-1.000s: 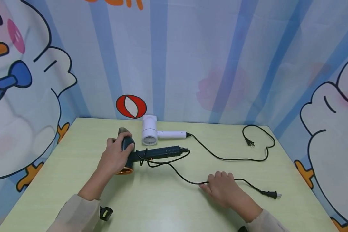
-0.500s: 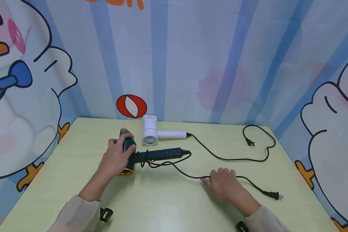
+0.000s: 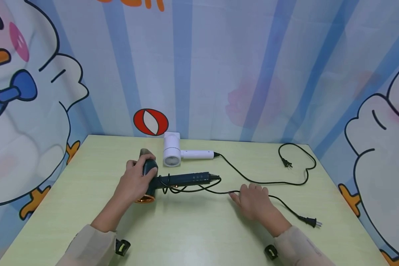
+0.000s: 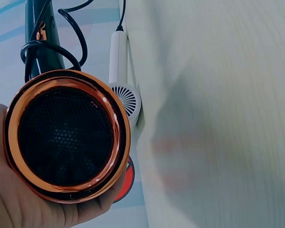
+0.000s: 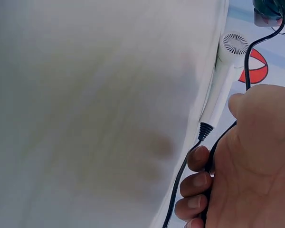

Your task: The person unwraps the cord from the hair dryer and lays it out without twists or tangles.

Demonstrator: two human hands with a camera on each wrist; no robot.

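My left hand (image 3: pixel 135 181) grips the barrel of a dark green hair dryer (image 3: pixel 183 179) with a copper-coloured rim (image 4: pixel 69 194). In the left wrist view that round end faces the camera, and the fingers wrap the barrel from below. The dryer's handle points right, with loops of its black cord (image 3: pixel 216 192) wound about it. Farther right, my right hand (image 3: pixel 254 202) holds this cord, fingers curled round it, as the right wrist view shows. Past the hand the cord runs on to a two-pin plug (image 3: pixel 310 221).
Behind the dark dryer a white hair dryer (image 3: pixel 197 154) lies on the pale table (image 3: pixel 193 236). Its black cord (image 3: pixel 269 183) loops over the right back area and ends in a plug (image 3: pixel 286 163). A striped cartoon curtain (image 3: pixel 206 66) hangs along the table's back edge.
My right hand has shifted away from me along with the cord, which now runs straighter towards the handle. The left hand and the dark dryer have moved slightly right.
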